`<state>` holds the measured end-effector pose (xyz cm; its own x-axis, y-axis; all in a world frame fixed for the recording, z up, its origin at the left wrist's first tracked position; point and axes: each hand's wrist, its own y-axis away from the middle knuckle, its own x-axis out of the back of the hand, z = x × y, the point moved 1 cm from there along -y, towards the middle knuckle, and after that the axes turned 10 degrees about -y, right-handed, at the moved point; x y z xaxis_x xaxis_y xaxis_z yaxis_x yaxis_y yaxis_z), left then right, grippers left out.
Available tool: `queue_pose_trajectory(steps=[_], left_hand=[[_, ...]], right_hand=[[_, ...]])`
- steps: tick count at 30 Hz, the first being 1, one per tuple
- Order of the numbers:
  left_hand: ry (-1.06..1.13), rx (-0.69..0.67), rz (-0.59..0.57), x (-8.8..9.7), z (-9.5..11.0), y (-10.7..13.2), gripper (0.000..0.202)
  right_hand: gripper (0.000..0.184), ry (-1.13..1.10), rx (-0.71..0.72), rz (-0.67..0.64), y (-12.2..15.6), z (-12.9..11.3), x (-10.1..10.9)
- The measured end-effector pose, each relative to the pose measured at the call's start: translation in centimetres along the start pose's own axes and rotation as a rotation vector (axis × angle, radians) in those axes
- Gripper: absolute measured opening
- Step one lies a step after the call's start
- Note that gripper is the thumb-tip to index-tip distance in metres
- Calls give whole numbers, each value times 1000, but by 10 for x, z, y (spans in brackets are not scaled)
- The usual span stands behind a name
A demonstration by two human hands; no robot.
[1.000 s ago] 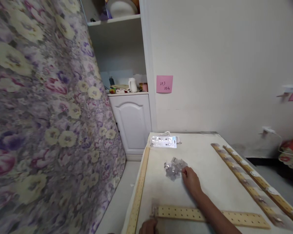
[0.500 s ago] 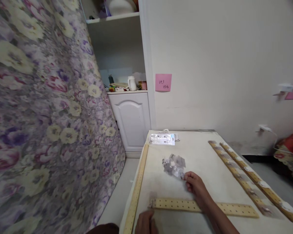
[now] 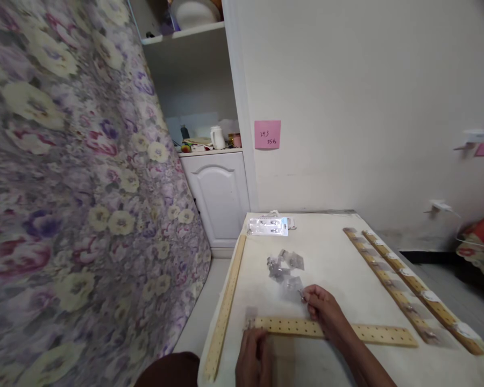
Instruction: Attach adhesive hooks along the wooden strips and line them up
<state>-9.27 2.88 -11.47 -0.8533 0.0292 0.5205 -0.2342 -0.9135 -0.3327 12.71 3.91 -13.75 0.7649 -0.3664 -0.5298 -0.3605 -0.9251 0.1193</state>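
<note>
Between the thumb and fingertips of my right hand [image 3: 321, 309] is the edge of a small clear plastic square with a metal piece [image 3: 293, 287]. Its metal part is too small to make out. A loose heap of similar clear squares [image 3: 280, 267] lies just beyond. Below the hand, a perforated wooden strip [image 3: 290, 325] runs crosswise under my right forearm. At its left end sits one clear square [image 3: 250, 318]. My left hand [image 3: 253, 357] is at the near edge of that end, fingers loosely bent and slightly apart, holding nothing visible; whether it touches the strip is unclear.
Another perforated strip [image 3: 226, 312] lies along the table's left edge. On the right lie a strip bearing clear squares [image 3: 387, 282] and one bearing white round pieces [image 3: 421, 294]. Blister packs [image 3: 267, 226] rest at the back. A floral curtain [image 3: 84, 215] hangs left.
My right hand has drawn a clear square slightly away from the heap. My left hand has moved up and right to the strip's left end. The view has shifted a little.
</note>
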Motion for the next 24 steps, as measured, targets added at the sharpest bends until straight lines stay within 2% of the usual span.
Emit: queue_pose_trajectory(steps=[3, 6, 12, 16, 21, 24], left_hand=[[14, 88, -76, -15, 20, -18, 28], [79, 173, -91, -35, 32, -39, 33], [289, 277, -216, -67, 27, -55, 17], [280, 305, -187, -74, 22, -57, 16], [146, 286, -151, -77, 24, -71, 13], [115, 277, -137, -79, 24, -75, 26]], right_hand=[[24, -76, -18, -63, 10, -5, 1], [26, -92, -24, -83, 17, -9, 2], [26, -66, -41, -87, 22, -9, 9], [26, -130, -49, -35, 22, -9, 20], [28, -68, -12, 13, 22, -14, 31], [30, -4, 13, 25, 23, -18, 34]])
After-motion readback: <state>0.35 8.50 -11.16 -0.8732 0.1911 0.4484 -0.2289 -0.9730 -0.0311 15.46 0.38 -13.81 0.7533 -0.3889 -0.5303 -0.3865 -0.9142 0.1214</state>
